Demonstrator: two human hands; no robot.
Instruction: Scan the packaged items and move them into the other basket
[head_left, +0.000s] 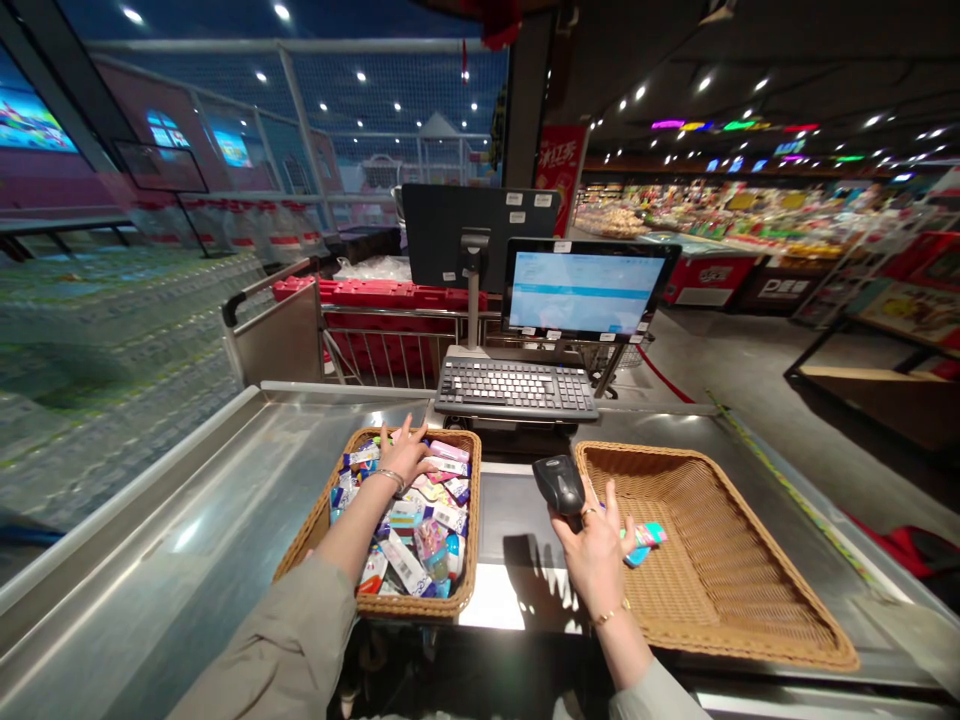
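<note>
In front of the keyboard [517, 390], the right hand [598, 562] grips a scanner [561, 484], near a bright packet [651, 536] in the front-right basket [712, 560]. Front-left of the keyboard, the left hand [407, 458] is spread wide over packets [406, 562] filling another basket [473, 520]. Behind it, a screen [589, 290] glows!

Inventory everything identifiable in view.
checkout counter: 1, silver, foreground
left wicker basket: 1, tan, on counter
right wicker basket: 1, tan, on counter
small packets: many, multicoloured, left basket
loose packs: 1+, turquoise-pink, at right basket
barcode scanner: 1, black, between baskets
keyboard: 1, black, behind baskets
monitors: 2, black, behind keyboard
shopping cart: 1+, silver, behind counter
wrapped stacks: several, greenish, left
chest freezer: 1, red, background
left hand: 1, bare, over packets
right hand: 1, bare, at scanner
</note>
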